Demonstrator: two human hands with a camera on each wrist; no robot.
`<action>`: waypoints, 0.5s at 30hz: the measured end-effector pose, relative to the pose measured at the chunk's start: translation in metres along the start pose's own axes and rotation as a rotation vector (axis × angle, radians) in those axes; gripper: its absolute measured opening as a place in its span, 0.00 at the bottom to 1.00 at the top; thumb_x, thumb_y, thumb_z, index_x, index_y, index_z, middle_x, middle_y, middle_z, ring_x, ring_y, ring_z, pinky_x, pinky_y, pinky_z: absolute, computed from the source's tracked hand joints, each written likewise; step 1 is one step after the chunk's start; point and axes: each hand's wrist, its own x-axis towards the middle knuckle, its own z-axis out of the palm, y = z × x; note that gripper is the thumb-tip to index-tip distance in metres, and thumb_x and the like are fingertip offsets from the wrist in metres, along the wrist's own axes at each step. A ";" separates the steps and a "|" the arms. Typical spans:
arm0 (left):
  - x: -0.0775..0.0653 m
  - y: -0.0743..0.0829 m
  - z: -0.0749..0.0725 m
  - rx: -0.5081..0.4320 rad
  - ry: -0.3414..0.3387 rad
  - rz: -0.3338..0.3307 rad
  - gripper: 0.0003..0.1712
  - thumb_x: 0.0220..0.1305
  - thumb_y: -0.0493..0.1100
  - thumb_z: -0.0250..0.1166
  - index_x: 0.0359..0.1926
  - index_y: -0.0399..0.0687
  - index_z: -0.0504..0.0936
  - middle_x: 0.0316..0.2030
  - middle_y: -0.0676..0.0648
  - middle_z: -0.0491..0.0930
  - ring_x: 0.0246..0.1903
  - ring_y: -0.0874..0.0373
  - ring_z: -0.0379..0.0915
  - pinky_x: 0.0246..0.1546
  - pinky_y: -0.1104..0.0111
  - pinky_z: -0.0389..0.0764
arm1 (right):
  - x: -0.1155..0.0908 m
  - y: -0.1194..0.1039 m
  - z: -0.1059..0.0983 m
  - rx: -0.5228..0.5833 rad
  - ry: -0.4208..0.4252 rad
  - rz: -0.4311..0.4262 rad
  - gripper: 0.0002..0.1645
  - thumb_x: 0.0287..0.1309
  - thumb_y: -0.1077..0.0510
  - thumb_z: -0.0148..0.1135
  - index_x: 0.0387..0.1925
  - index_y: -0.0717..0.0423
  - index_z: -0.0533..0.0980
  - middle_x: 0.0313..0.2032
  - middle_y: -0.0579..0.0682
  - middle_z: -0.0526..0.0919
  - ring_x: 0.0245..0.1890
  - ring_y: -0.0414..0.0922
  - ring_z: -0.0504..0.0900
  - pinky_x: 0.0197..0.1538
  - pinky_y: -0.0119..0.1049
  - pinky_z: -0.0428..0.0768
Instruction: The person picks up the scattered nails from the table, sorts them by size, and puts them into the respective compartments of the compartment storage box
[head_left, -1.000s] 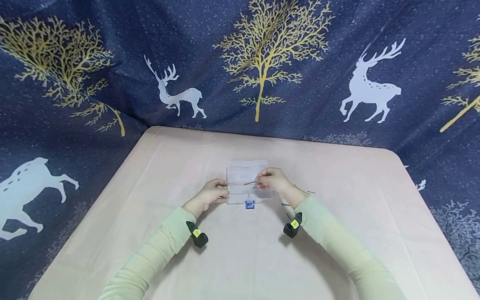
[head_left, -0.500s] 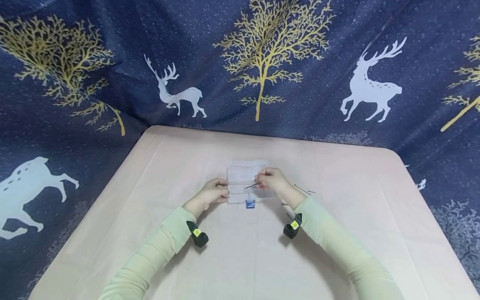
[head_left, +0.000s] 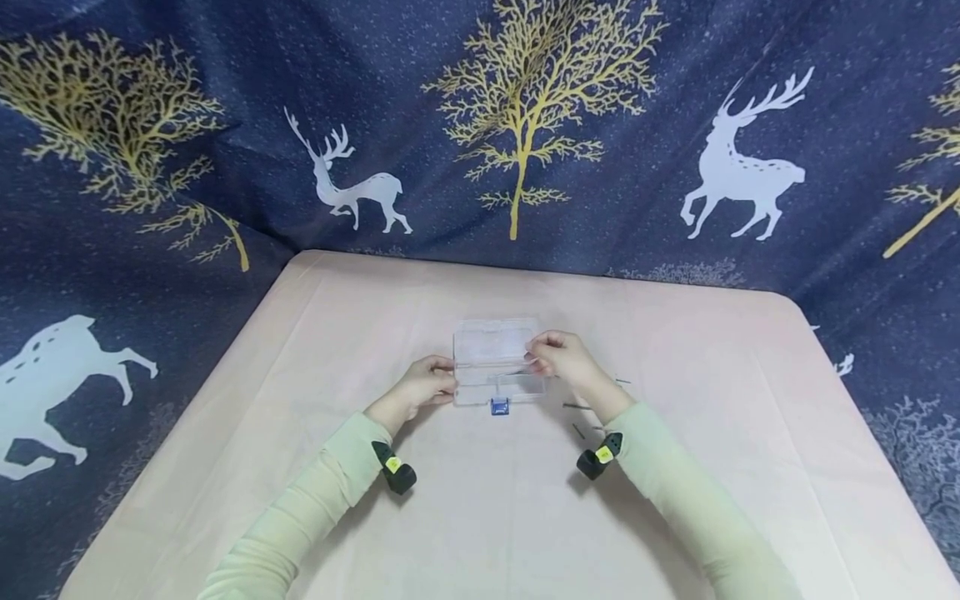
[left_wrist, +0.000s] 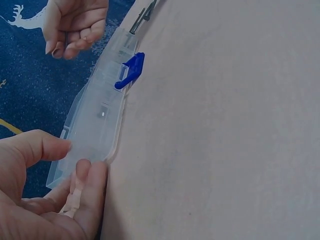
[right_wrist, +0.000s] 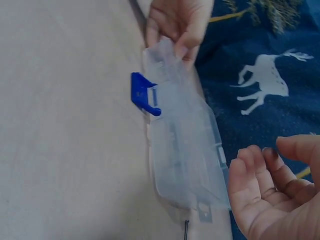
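Clear plastic box: sat on the table in front of the person, between the two hands, lid open on the far side.
Blue latch: hung off the box's near edge.
Left hand: gripped the box's left end; thumb and fingers were clamped on it, thumb on one side, fingers on the other.
Right hand: was over the box's right end; fingers were loosely curled, thumb apart from them in the right wrist view; contact with the box could not be told.
Dark nail-like pieces: lay scattered on the table right of the box, some near the right forearm.
Table: had a pale pink cover.
Sleeves: were pale green, a black wrist device on each.
Backdrop: was dark blue fabric with white deer and yellow trees.
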 end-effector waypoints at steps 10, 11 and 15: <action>0.000 -0.001 -0.001 -0.029 -0.009 0.011 0.31 0.52 0.26 0.55 0.61 0.26 0.64 0.36 0.44 0.74 0.32 0.58 0.74 0.52 0.56 0.81 | -0.012 0.009 -0.017 -0.097 0.074 -0.060 0.15 0.63 0.65 0.52 0.44 0.77 0.72 0.33 0.57 0.81 0.27 0.38 0.81 0.35 0.29 0.86; 0.000 -0.001 -0.001 -0.031 -0.008 0.011 0.31 0.52 0.26 0.55 0.61 0.26 0.64 0.37 0.43 0.74 0.32 0.58 0.74 0.52 0.56 0.81 | -0.014 0.010 -0.018 -0.104 0.081 -0.065 0.15 0.62 0.65 0.52 0.44 0.78 0.71 0.32 0.57 0.81 0.26 0.38 0.80 0.34 0.28 0.85; 0.000 -0.001 0.000 -0.029 -0.007 0.014 0.31 0.52 0.26 0.55 0.61 0.26 0.64 0.36 0.43 0.74 0.31 0.58 0.74 0.52 0.56 0.82 | -0.018 0.014 -0.024 -0.173 0.137 -0.080 0.14 0.60 0.66 0.53 0.42 0.76 0.73 0.32 0.57 0.81 0.24 0.38 0.79 0.29 0.26 0.83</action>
